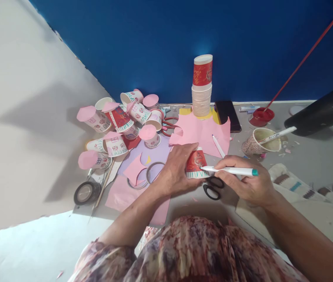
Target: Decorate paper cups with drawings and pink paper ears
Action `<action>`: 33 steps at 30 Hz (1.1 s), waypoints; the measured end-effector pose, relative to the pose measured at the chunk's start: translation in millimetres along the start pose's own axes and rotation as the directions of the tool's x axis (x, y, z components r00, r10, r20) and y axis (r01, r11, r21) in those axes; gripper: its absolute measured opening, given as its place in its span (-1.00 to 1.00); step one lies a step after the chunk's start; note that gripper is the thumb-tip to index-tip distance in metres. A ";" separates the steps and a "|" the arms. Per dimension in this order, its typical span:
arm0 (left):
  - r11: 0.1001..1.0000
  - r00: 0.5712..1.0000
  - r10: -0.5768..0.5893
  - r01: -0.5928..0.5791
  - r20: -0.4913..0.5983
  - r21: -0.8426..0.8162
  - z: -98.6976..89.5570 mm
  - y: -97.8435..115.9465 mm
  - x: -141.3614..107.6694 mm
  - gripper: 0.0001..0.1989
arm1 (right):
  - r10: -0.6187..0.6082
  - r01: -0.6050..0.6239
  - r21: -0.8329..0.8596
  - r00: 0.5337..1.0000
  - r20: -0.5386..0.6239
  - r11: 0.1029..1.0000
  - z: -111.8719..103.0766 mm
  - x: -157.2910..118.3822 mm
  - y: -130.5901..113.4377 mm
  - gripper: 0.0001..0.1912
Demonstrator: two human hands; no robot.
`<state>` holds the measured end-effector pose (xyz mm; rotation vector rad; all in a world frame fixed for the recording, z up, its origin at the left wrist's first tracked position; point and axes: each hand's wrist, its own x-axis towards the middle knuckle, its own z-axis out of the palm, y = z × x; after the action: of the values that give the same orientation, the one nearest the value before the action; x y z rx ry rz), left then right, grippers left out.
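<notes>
My left hand [178, 168] is closed round a red and white paper cup [195, 158] standing upside down, with green zigzag strokes along its lower white band. In my right hand [245, 182] is a white marker pen [234, 170] with a green end, its tip at the red side of the cup. Black-handled scissors [213, 187] lie just below the cup, their blades hidden. Beyond my right hand, a second white pen [218, 145] rests partly on cut pink paper [200, 131].
Several decorated cups [119, 145] with pink paper tops crowd the left. A tall cup stack [201, 94] stands by the blue wall, near a phone [228, 116]. On the right are a red paint pot [261, 116], a patterned cup [250, 145] and a cloth [298, 184]. Black tape [87, 192] lies left.
</notes>
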<state>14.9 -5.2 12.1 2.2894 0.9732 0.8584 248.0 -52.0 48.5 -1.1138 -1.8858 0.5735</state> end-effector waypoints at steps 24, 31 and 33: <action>0.994 0.998 0.026 -0.032 -0.056 -0.102 4.6 1.3 -8.7 0.26 | 0.198 -0.181 -0.093 0.952 0.232 0.979 17.5 -9.4 37.3 0.10; 0.863 0.993 -0.116 0.120 0.038 -0.491 -0.7 5.4 -14.5 0.28 | 0.300 -0.335 0.301 0.941 0.156 0.893 11.3 -6.8 48.1 0.05; 0.777 0.985 -0.147 0.170 0.088 -0.606 2.7 4.9 -13.1 0.27 | 0.319 -0.336 0.442 0.941 0.114 0.832 9.9 -5.7 52.4 0.11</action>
<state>11.9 -18.7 8.9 1.6317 0.7164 0.8951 266.1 -30.4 2.8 -1.1128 -1.4758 1.1735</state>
